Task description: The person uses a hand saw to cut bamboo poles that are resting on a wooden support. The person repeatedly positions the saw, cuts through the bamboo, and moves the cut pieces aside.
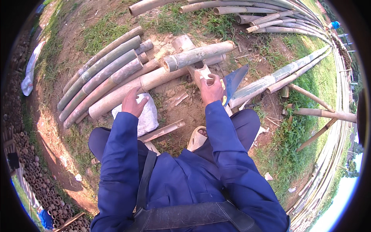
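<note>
My left hand (133, 103), thumb and fingers apart, is beside a thick tan bamboo pole (154, 78) and over a white lump (148, 115), perhaps a stone or filled sack. I cannot tell whether its fingertips touch the pole. Curled fingers of my right hand (211, 89) close around the yellow handle of a handsaw (235, 80). Its broad dark blade points away to the right. Just beyond that hand, a short bamboo length (199, 55) lies across another bamboo piece (183, 43). The handle is mostly hidden by my hand.
Several cut bamboo lengths (104, 65) lie side by side at left. More long poles (266, 17) are at far right, with two greenish ones (282, 75) nearer. A split bamboo piece (162, 131) lies near my feet. Stacked bamboo (42, 189) stands at lower left.
</note>
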Demonstrator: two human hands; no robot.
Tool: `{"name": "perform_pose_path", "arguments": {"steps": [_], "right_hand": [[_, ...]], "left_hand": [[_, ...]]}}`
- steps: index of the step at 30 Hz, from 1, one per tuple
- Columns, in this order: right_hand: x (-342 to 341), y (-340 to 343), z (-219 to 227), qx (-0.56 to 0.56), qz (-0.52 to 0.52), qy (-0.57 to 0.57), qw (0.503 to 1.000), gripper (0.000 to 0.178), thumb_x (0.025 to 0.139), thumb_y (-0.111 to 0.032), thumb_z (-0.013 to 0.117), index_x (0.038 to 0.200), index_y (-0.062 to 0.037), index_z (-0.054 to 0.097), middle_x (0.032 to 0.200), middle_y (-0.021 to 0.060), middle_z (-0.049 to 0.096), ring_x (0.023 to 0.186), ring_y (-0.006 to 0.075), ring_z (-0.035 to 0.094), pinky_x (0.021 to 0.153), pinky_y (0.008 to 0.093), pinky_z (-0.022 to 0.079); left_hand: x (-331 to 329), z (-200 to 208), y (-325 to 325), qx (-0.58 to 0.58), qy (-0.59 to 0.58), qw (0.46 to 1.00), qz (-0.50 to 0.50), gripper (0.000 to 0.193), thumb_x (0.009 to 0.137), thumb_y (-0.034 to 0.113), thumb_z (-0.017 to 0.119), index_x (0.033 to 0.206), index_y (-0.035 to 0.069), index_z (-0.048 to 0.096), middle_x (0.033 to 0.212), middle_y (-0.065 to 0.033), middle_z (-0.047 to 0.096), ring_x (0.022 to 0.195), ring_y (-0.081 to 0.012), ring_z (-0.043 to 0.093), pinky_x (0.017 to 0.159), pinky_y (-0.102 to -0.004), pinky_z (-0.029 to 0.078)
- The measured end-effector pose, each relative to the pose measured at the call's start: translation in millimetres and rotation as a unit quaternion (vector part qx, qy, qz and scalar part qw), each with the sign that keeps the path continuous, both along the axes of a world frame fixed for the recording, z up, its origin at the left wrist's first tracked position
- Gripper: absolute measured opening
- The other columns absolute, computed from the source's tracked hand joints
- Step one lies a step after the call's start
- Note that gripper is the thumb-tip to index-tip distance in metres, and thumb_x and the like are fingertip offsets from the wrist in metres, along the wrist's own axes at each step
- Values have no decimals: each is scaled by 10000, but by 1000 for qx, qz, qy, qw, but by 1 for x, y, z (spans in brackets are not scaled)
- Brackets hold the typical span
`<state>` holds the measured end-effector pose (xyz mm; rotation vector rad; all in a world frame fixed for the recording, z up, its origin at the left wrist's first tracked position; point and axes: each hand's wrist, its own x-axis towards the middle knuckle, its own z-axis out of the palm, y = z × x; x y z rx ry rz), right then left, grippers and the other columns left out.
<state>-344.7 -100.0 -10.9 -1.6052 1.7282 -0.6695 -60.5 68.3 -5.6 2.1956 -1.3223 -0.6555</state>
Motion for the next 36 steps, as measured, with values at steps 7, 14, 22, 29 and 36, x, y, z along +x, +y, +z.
{"name": "perform_pose_path", "arguments": {"steps": [7, 14, 22, 29, 36], "right_hand": [[92, -26, -7, 365, -94, -442, 814, 1193, 824, -730, 678, 1575, 64, 198, 1451, 307, 484, 1199, 380, 583, 1086, 526, 404], [124, -24, -30, 377, -108, -532, 750, 1029, 836, -652, 732, 1552, -55, 296, 1431, 241, 446, 1323, 381, 475, 1114, 524, 363], [101, -33, -21, 296, -73, -563, 768, 698, 830, -438, 840, 1348, -103, 512, 1208, 138, 561, 1016, 301, 614, 840, 397, 506], [21, -42, 76, 249, -80, -699, 665, 684, 845, -463, 819, 1292, -29, 535, 1183, 138, 577, 975, 267, 590, 809, 402, 519], [-122, 15, 149, 69, -8, -720, 691, 578, 896, -437, 770, 1283, -66, 555, 1132, 132, 639, 955, 257, 607, 805, 393, 502]], "left_hand": [[5, -7, 3, 102, -26, 993, -48, 512, 888, 358, 756, 1285, 55, 645, 1231, -198, 706, 1080, -346, 704, 949, -465, 539], [2, -7, 10, 174, 14, 981, -83, 534, 896, 392, 733, 1319, 86, 619, 1285, -190, 680, 1185, -389, 644, 1022, -479, 491], [10, -35, 13, 137, 8, 985, -101, 509, 897, 350, 738, 1315, 81, 624, 1250, -186, 698, 1096, -349, 696, 962, -460, 533], [12, -59, 9, 71, 33, 991, -106, 464, 886, 291, 750, 1292, 90, 650, 1163, -174, 740, 970, -321, 740, 888, -435, 569], [17, -74, 8, 25, 30, 992, -119, 399, 884, 203, 757, 1239, 33, 693, 1098, -187, 757, 923, -311, 750, 846, -411, 589]]}}
